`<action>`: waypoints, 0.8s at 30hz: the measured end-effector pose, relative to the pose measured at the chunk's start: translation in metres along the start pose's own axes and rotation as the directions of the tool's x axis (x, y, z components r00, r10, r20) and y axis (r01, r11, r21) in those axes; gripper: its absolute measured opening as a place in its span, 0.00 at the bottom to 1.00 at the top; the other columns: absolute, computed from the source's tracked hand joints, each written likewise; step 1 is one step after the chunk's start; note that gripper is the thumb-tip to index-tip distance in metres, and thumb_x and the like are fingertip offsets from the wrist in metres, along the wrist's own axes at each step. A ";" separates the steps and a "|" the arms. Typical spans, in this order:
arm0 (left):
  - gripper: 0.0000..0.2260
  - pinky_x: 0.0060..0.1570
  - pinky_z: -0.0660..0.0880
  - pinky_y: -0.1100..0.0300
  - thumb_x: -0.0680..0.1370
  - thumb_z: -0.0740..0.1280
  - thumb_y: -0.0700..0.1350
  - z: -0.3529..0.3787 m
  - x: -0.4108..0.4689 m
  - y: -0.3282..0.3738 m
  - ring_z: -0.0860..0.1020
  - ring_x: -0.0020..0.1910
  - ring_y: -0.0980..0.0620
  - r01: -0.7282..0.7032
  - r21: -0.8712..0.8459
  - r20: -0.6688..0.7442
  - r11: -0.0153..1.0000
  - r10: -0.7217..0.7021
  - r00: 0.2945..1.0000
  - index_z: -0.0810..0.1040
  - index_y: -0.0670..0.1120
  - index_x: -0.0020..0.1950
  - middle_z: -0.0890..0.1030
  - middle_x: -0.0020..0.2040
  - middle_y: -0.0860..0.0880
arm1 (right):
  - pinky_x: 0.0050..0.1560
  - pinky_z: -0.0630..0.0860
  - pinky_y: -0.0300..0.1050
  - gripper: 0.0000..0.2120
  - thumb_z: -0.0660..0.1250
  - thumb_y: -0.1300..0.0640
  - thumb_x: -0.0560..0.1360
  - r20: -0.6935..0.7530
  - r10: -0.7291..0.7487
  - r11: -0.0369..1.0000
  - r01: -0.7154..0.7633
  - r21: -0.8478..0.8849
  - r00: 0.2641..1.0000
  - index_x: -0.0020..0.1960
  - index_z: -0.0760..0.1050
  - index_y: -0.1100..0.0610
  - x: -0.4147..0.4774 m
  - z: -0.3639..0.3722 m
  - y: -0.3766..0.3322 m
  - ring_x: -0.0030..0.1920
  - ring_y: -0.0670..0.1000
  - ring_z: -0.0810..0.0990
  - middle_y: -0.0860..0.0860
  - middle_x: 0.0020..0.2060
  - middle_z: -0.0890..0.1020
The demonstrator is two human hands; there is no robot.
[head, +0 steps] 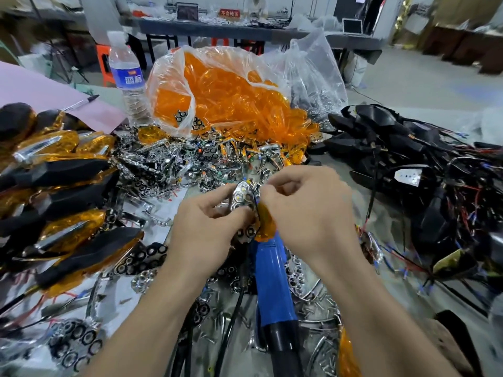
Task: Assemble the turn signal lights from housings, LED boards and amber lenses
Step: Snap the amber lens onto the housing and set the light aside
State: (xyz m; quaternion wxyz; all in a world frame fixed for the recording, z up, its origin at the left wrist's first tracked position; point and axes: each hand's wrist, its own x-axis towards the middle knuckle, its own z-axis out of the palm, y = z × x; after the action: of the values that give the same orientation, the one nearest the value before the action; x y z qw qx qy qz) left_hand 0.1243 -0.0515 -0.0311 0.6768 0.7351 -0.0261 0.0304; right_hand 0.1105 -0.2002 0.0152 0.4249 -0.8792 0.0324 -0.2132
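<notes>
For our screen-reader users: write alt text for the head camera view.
The left hand and right hand pinch a chrome LED reflector over a heap of chrome parts, an amber lens showing beneath the right hand. Behind lies a bag of amber lenses; finished lights pile at left, wired black housings at right.

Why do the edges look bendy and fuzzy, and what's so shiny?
Head view: the wide-angle lens curves the far table and stretches the corners; the right hand is slightly motion-blurred; the chrome parts and the clear bag of amber lenses catch glare.
</notes>
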 end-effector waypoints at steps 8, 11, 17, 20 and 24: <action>0.21 0.48 0.74 0.56 0.63 0.77 0.48 -0.006 0.011 -0.005 0.83 0.44 0.54 0.101 -0.205 -0.116 0.974 -0.126 0.985 0.87 0.50 0.56 0.88 0.48 0.46 | 0.35 0.74 0.39 0.26 0.79 0.62 0.67 0.350 -0.057 0.968 -0.034 0.250 0.935 0.59 0.84 0.38 -0.001 0.007 0.009 0.32 0.41 0.74 0.42 0.39 0.79; 0.26 0.45 0.71 0.59 0.64 0.77 0.51 -0.003 0.010 -0.006 0.80 0.44 0.57 0.122 -0.185 -0.067 0.975 -0.137 0.988 0.85 0.49 0.61 0.87 0.51 0.47 | 0.47 0.75 0.33 0.29 0.78 0.65 0.70 0.362 -0.099 0.966 0.002 0.259 0.927 0.62 0.83 0.36 -0.002 0.004 0.017 0.41 0.35 0.77 0.33 0.48 0.81; 0.19 0.40 0.76 0.63 0.69 0.76 0.49 0.004 0.003 -0.003 0.85 0.42 0.56 0.057 -0.129 -0.041 0.990 -0.062 0.997 0.86 0.54 0.60 0.88 0.46 0.51 | 0.57 0.80 0.35 0.24 0.76 0.55 0.76 0.163 -0.073 0.948 0.018 0.317 0.984 0.69 0.77 0.40 -0.023 0.011 0.027 0.56 0.35 0.83 0.32 0.52 0.84; 0.16 0.38 0.80 0.62 0.74 0.77 0.42 0.005 -0.002 -0.002 0.87 0.40 0.57 -0.044 0.004 -0.050 0.999 0.044 0.998 0.87 0.64 0.51 0.88 0.42 0.55 | 0.46 0.84 0.43 0.12 0.75 0.51 0.76 0.036 0.002 0.916 -0.016 0.401 0.999 0.57 0.78 0.42 -0.027 0.015 0.023 0.46 0.42 0.86 0.37 0.44 0.87; 0.15 0.36 0.79 0.64 0.66 0.74 0.57 0.008 -0.007 0.002 0.85 0.39 0.63 -0.077 0.095 -0.053 0.992 0.082 0.995 0.80 0.78 0.46 0.86 0.41 0.63 | 0.45 0.81 0.37 0.07 0.75 0.52 0.76 0.033 0.018 0.939 -0.028 0.343 0.999 0.49 0.77 0.45 -0.039 0.027 0.018 0.44 0.37 0.85 0.35 0.40 0.85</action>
State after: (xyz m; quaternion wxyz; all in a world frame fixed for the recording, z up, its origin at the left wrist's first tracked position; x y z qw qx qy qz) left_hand 0.1174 -0.0598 -0.0301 0.6405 0.7631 -0.0347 0.0796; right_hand 0.0884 -0.1833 -0.0268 0.5744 -0.7943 -0.0011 -0.1977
